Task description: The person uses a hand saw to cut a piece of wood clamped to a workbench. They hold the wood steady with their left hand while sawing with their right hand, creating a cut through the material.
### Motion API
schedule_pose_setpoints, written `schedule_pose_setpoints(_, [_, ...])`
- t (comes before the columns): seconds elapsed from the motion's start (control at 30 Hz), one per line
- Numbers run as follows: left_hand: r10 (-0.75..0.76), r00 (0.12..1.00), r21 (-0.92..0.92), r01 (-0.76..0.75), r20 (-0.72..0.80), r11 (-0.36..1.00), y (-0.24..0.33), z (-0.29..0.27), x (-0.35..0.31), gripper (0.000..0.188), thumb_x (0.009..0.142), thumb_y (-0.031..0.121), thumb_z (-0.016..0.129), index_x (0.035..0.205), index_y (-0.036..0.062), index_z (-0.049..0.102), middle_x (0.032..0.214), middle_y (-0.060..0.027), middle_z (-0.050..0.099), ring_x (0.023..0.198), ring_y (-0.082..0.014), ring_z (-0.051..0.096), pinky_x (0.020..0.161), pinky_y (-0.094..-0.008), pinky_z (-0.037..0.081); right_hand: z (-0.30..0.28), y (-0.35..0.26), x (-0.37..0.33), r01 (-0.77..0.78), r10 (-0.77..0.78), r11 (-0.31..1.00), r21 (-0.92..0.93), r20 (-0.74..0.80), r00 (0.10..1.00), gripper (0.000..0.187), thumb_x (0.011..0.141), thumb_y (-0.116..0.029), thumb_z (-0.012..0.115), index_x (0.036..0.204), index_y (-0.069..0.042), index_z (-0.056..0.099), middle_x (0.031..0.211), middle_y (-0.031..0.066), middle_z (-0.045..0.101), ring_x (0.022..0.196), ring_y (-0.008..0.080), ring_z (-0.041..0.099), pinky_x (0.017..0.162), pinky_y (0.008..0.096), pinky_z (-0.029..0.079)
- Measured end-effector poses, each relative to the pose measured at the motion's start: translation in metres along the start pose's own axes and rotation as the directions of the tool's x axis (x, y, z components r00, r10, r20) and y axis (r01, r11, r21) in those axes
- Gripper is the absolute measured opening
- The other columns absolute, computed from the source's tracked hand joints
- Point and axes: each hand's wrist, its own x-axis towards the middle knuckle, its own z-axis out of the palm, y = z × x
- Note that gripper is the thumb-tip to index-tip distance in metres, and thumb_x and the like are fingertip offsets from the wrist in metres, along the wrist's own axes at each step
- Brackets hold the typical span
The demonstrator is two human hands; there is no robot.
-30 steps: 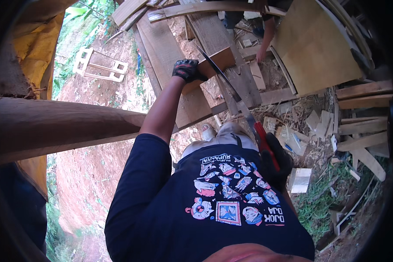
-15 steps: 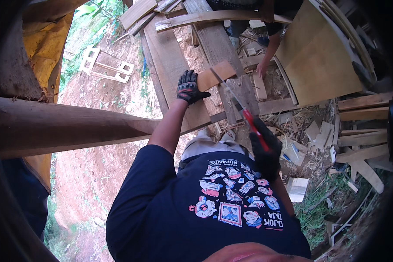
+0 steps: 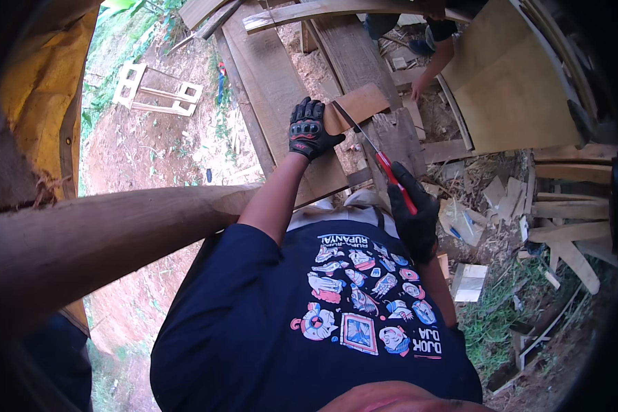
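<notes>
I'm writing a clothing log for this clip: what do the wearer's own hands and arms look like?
The left glove is black, with a raised knuckle guard and red trim. The right glove is black too; its finer markings are too dark to tell. The left sleeve is short and dark navy, leaving the forearm bare.

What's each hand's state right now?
Left hand: open, at the short board's left end.
Right hand: closed, holding the red-handled saw.
</notes>
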Motion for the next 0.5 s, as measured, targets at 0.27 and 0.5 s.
schedule_pose_setpoints(0.27, [0.028,0.997,0.078,-0.022,-0.075,0.997,-0.008,0.014,-0.009,0.109,0.067,0.064,0.098,0.150,0.0048,0.060,0.155,-0.0225,0.060,0.156,-0.0447,0.048,0.133,-0.0554,0.037,-0.023,0.009,-0.029,0.025,-0.021,0.998,-0.059,0.066,0.998,0.044,0.106,-0.013,0.076,0.150,-0.014,0.074,0.134,0.0219,0.081,0.107,0.0394,0.083,0.088,0.0464,0.065])
schedule_pose_setpoints(0.5, [0.048,0.997,0.085,-0.044,-0.056,0.995,-0.011,0.010,-0.001,0.102,0.067,0.065,0.096,0.142,0.0041,0.064,0.145,-0.0225,0.064,0.147,-0.0438,0.054,0.127,-0.0548,0.042,-0.020,0.017,-0.020,0.006,0.003,0.997,-0.080,0.109,0.994,0.050,0.110,-0.027,0.072,0.159,-0.018,0.068,0.137,0.0204,0.080,0.112,0.0429,0.080,0.094,0.0505,0.062])
